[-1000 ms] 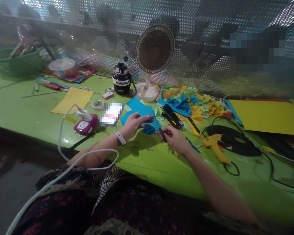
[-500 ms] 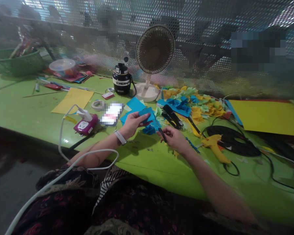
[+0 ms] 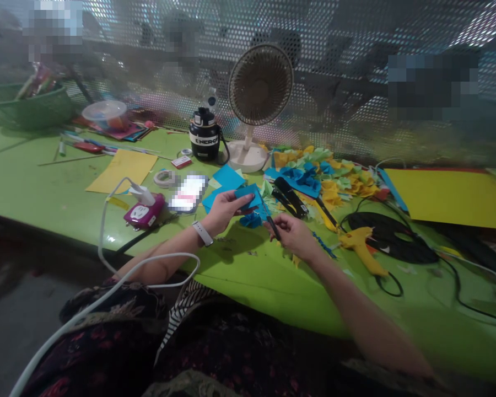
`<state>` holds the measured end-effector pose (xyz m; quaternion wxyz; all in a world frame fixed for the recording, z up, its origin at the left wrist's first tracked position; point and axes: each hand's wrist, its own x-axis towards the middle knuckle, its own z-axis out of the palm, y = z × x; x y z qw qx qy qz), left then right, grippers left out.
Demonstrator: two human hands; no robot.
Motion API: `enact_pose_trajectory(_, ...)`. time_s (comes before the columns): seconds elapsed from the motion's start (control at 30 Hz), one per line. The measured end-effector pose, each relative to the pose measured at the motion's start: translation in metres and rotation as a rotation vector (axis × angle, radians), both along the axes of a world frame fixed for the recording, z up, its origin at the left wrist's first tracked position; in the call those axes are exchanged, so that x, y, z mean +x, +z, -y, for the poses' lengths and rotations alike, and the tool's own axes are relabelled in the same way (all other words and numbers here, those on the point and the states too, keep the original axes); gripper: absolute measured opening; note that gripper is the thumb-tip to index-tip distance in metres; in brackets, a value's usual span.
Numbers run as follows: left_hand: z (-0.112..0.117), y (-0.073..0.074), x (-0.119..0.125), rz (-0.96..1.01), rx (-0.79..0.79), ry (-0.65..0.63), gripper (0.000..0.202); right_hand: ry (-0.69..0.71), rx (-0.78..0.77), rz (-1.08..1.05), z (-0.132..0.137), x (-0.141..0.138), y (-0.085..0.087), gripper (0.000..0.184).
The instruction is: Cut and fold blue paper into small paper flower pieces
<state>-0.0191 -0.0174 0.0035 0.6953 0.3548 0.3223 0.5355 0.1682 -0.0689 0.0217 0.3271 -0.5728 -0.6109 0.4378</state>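
Between the thumb and fingers of my left hand (image 3: 225, 210) is a piece of blue paper (image 3: 248, 198), lifted above the table. My right hand (image 3: 294, 234) is closed round the black handle of a pair of scissors (image 3: 274, 225). The scissor blades point up and away, at the right edge of the blue paper. Below the paper lies a crumpled blue paper piece (image 3: 251, 220). Flat blue sheets (image 3: 228, 176) lie behind my left hand. A black stapler (image 3: 290, 197) rests just beyond my right hand.
Yellow, green and blue folded paper pieces (image 3: 343, 179) are heaped at the back. A yellow glue gun (image 3: 364, 251) lies to the right. A fan (image 3: 248, 157), black bottle (image 3: 204, 140), phone (image 3: 189, 194), tape roll (image 3: 165, 178) and purple power socket (image 3: 145, 212) stand or lie around. A white cable (image 3: 103, 231) crosses my left arm.
The blue paper in my left hand has tilted slightly and my left thumb has shifted a little. The scissors stay at its right edge, and my right hand has hardly moved.
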Motion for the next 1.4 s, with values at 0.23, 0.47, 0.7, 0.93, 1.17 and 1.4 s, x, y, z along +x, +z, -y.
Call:
enact_pose_trajectory(0.23, 0.000, -0.003, 0.000, -0.003, 0.016, -0.008, 0.035, -0.012, -0.059, -0.051, 0.002, -0.002, 0.002, 0.061)
enact_pose_trajectory(0.47, -0.003, -0.008, -0.001, -0.021, 0.006, 0.031, 0.029, -0.006, -0.055, -0.062, 0.002, -0.002, 0.004, 0.060)
enact_pose_trajectory(0.7, -0.007, -0.004, -0.004, 0.223, -0.079, -0.092, 0.039, 0.047, -0.149, -0.067, 0.001, -0.004, -0.002, 0.061)
enact_pose_trajectory(0.93, -0.005, -0.006, -0.002, 0.251, -0.146, -0.137, 0.055, 0.044, -0.148, -0.033, -0.001, -0.005, -0.004, 0.061)
enact_pose_trajectory(1.17, -0.005, -0.009, -0.001, 0.243, -0.179, -0.149, 0.044, 0.050, -0.131, 0.007, -0.002, -0.006, -0.009, 0.064)
enact_pose_trajectory(1.4, -0.004, -0.007, -0.001, 0.217, -0.181, -0.126, 0.038, 0.051, -0.138, 0.013, -0.002, -0.006, -0.012, 0.061)
